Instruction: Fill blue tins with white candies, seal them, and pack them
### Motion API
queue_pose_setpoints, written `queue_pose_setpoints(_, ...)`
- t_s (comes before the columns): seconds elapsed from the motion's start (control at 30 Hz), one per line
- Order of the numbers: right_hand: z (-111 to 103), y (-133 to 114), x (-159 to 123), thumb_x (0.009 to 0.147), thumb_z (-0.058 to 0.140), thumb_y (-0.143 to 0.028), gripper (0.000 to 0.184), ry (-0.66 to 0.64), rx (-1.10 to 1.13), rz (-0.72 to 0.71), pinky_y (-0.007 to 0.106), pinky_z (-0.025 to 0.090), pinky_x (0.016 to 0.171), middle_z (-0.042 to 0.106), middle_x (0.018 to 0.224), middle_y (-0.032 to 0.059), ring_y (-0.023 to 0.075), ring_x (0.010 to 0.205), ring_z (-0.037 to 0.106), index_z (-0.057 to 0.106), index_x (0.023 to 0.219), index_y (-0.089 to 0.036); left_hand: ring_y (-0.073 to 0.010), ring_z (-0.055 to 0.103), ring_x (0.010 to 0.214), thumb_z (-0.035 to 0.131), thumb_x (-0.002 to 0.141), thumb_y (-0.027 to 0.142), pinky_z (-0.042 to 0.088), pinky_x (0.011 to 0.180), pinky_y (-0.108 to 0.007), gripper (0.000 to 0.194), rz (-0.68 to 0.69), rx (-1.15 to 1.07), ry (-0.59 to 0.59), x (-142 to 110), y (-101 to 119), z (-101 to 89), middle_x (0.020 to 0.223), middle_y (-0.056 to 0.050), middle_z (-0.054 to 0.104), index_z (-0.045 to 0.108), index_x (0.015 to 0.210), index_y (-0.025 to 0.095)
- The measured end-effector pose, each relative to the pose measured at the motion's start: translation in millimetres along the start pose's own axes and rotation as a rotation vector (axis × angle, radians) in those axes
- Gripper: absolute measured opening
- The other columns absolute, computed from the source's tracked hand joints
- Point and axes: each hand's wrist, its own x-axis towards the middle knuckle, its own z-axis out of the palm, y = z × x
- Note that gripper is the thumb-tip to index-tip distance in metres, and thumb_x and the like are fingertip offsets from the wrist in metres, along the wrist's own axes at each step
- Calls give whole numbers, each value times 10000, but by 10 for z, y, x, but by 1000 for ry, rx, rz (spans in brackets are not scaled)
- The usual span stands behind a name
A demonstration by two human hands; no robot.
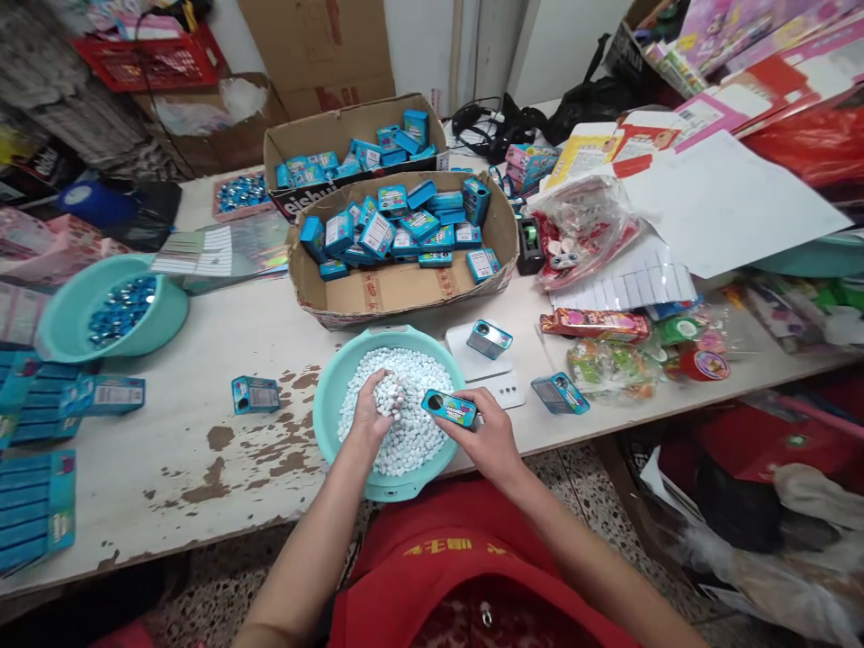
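A turquoise basin [327, 387] full of small white candies [398, 450] stands at the table's front edge. My left hand [368, 416] is over the basin, its fingers curled round a heap of these candies. In my right hand [491, 432] is a blue candy tin [448, 408], tilted, with a dark round opening at its left end. The tin hangs over the basin's right side, close to my left hand. Two similar tins, one on a white scale [476, 354] and one further right [560, 393], stand near my right hand. Another tin [255, 395] sits left of the basin.
Behind the basin, a cut-down cardboard box [405, 310] holds many blue tins, with a second box [290, 135] behind it. A turquoise bowl [172, 310] of shiny blue pieces and stacked blue packs [40, 504] are at left. Bagged candies [607, 369] and papers crowd the right.
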Motion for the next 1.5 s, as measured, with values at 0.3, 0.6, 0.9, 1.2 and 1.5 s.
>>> queue_pose_setpoints(0.3,467,-155,207,720,710,-299,259,-131,-234,-177,360,447,755,634,914,60,242,889,581,602,938,-214,-129,611,578,684,638,312,480,564,-249,238,417,-120,-135,-396,274,287,647,28,587,503,712,177)
queue_pose_setpoints(0.6,462,-262,288,688,741,-306,287,-133,-226,-141,362,429,779,649,906,50,241,899,585,623,935,-219,-109,589,535,661,690,317,441,519,-217,219,541,22,-72,-371,304,351,609,39,561,498,694,171)
queue_pose_setpoints(0.9,399,-260,289,674,755,-305,283,-116,-150,-97,357,439,786,645,891,36,229,891,587,628,917,-235,-101,558,493,656,720,316,420,501,-220,248,538,63,-101,-381,296,409,560,39,536,478,635,166)
queue_pose_setpoints(1.2,376,-248,235,668,761,-303,300,-99,-159,-81,346,444,766,639,893,37,228,889,588,626,924,-222,-106,570,502,669,716,356,420,514,-221,261,558,70,-122,-437,253,440,545,47,523,492,686,168)
queue_pose_setpoints(1.5,371,-301,214,689,728,-337,288,-130,-94,-124,360,455,791,646,923,50,234,903,597,630,930,-214,-93,532,472,666,693,333,428,515,-227,227,611,46,-97,-576,291,430,553,46,530,507,711,172)
